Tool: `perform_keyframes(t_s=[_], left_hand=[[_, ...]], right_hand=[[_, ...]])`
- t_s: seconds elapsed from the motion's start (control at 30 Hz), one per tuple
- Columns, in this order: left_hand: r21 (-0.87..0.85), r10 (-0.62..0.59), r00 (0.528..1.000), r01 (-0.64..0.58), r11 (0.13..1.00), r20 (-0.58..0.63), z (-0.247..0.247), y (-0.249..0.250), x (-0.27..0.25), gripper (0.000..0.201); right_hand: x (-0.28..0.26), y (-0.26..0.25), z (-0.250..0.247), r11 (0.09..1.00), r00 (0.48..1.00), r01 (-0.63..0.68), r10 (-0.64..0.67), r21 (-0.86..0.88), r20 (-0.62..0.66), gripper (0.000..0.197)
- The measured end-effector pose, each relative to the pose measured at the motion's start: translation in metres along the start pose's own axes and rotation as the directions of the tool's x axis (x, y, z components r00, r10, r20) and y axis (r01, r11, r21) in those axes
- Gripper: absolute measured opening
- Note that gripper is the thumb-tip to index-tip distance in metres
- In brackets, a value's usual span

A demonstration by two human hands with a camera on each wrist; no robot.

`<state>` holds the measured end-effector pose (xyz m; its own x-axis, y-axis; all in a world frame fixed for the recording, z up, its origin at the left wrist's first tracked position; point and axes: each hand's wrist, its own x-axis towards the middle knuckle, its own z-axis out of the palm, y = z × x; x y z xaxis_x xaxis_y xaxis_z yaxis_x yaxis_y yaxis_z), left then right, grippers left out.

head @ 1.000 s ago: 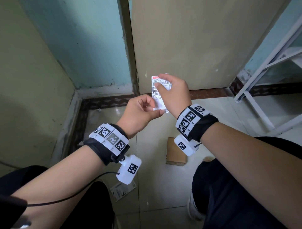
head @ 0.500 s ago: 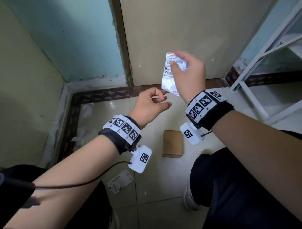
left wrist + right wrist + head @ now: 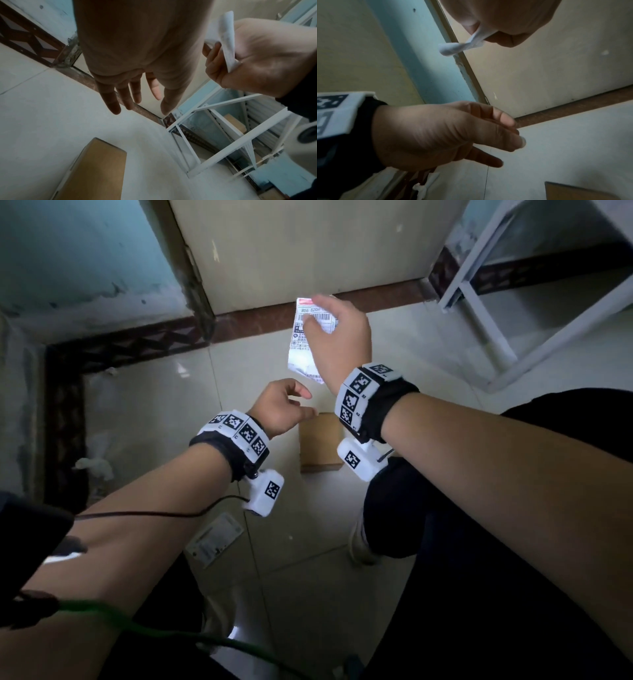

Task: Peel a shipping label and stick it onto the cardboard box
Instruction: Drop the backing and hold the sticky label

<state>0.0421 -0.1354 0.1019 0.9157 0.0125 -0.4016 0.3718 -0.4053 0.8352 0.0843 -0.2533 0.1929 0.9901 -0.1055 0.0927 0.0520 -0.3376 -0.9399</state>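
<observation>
My right hand (image 3: 318,316) pinches the upper part of a white shipping label (image 3: 303,350), which hangs in the air in front of the door. The label (image 3: 226,37) shows edge-on in the left wrist view, gripped by that hand (image 3: 240,58). My left hand (image 3: 306,405) hovers lower, fingers (image 3: 130,97) relaxed and holding nothing. The brown cardboard box (image 3: 318,443) lies flat on the floor tiles between my wrists, partly hidden by the right wrist camera. It also appears below the left hand (image 3: 96,170).
A second label sheet (image 3: 214,539) lies on the floor near my left knee. A white metal shelf frame (image 3: 479,313) stands at the right. Crumpled white paper (image 3: 92,467) sits by the left wall. The door (image 3: 308,251) and walls close the corner ahead.
My left hand let go of the label and dropped toward the box. The right hand alone now holds the label and has carried it further forward.
</observation>
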Motion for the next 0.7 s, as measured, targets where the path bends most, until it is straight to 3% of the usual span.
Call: perform_keyframes(t_s=[0.07, 0.13, 0.2, 0.37, 0.5, 0.63, 0.7], left_hand=[[0.078, -0.014, 1.000, 0.016, 0.997, -0.022, 0.007, -0.006, 0.007, 0.041], [0.226, -0.038, 0.997, 0.052, 0.973, -0.066, 0.013, -0.014, 0.015, 0.076], [0.328, -0.072, 0.995, 0.090, 0.940, -0.068, 0.017, -0.024, 0.023, 0.098], [0.467, -0.196, 0.980, 0.163, 0.869, 0.021, 0.033, -0.046, 0.050, 0.118], [0.557, -0.174, 0.975, 0.068, 0.828, 0.141, 0.060, -0.121, 0.111, 0.158], [0.754, -0.191, 0.957, -0.042, 0.655, 0.218, 0.079, -0.059, 0.081, 0.147], [0.816, -0.201, 0.952, -0.076, 0.573, 0.230, 0.086, -0.050, 0.074, 0.145]], right_hand=[[-0.001, 0.011, -0.005, 0.999, 0.999, -0.053, 0.053, 0.012, -0.005, 0.033], [-0.004, 0.023, -0.013, 0.993, 0.993, -0.118, 0.118, 0.019, -0.006, 0.033], [-0.008, 0.034, -0.020, 0.987, 0.987, -0.158, 0.158, -0.003, 0.019, 0.032], [-0.012, 0.049, -0.045, 0.983, 0.981, -0.184, 0.184, -0.006, 0.069, 0.033], [-0.017, 0.066, -0.061, 0.975, 0.973, -0.220, 0.219, 0.015, 0.076, 0.031], [-0.015, 0.080, -0.070, 0.967, 0.966, -0.255, 0.254, 0.012, 0.053, 0.030], [-0.011, 0.080, -0.073, 0.965, 0.965, -0.260, 0.259, 0.022, 0.048, 0.029]])
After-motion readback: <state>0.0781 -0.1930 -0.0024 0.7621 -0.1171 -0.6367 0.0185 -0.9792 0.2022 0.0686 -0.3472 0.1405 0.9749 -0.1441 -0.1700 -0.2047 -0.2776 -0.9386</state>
